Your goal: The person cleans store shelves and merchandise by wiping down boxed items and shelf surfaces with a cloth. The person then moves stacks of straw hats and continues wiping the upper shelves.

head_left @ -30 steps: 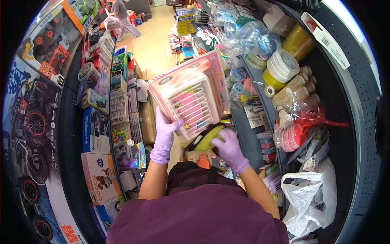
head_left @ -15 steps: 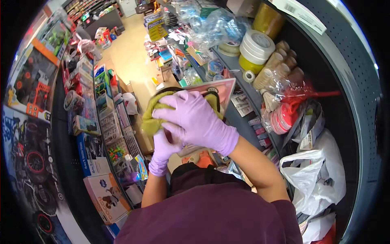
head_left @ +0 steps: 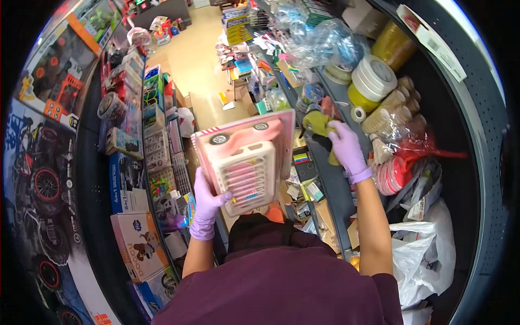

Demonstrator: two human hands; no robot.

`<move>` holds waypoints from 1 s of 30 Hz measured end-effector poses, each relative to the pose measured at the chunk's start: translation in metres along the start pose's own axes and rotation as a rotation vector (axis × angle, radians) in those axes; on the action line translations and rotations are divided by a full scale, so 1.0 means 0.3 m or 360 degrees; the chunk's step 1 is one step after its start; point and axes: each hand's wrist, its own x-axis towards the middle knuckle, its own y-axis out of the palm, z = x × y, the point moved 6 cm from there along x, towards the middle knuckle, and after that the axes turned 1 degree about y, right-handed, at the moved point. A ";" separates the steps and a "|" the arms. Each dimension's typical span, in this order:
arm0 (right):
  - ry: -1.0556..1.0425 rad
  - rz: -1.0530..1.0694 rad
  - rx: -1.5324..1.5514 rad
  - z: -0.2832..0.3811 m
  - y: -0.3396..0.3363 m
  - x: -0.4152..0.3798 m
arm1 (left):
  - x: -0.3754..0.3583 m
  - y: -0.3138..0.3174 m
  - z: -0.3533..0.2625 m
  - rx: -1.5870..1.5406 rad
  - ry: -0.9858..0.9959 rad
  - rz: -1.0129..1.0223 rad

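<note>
My left hand (head_left: 208,203), in a lilac glove, grips the lower left edge of a blister-packed toy set (head_left: 246,162). The pack is tilted upright in front of me. Through its clear plastic I see a pink toy car above a white tray with a row of slim pink-and-white pieces. My right hand (head_left: 346,146), gloved the same way, clutches an olive-green cloth (head_left: 319,123) off to the right of the pack, over the shelf edge. The cloth hangs from my closed fingers, apart from the pack.
Rolls of tape (head_left: 374,78), paper cups (head_left: 387,111) and a white plastic bag (head_left: 422,249) crowd the right shelf. Boxed toys line the left shelf, among them a puppy-picture box (head_left: 142,246). A pale floor aisle (head_left: 203,70) runs between.
My right hand has moved right with the cloth, away from the pack. The pack's front, earlier mostly covered by my hand and the cloth, now shows. The view has shifted slightly.
</note>
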 end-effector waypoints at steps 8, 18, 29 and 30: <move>-0.1084 0.0230 0.0514 0.727 0.044 -0.008 | 0.032 -0.028 -0.033 0.0476 0.0172 0.0097; -0.0078 0.0009 0.0759 0.148 0.245 0.065 | -0.032 -0.071 -0.009 -0.0134 0.0034 -0.0176; 0.0907 0.0581 0.2438 -0.077 0.438 -0.261 | 0.050 -0.012 0.046 -0.0529 0.0047 -0.0244; 0.0965 0.0663 0.2510 -0.093 0.443 -0.273 | 0.055 -0.004 0.069 -0.0574 0.0062 -0.0226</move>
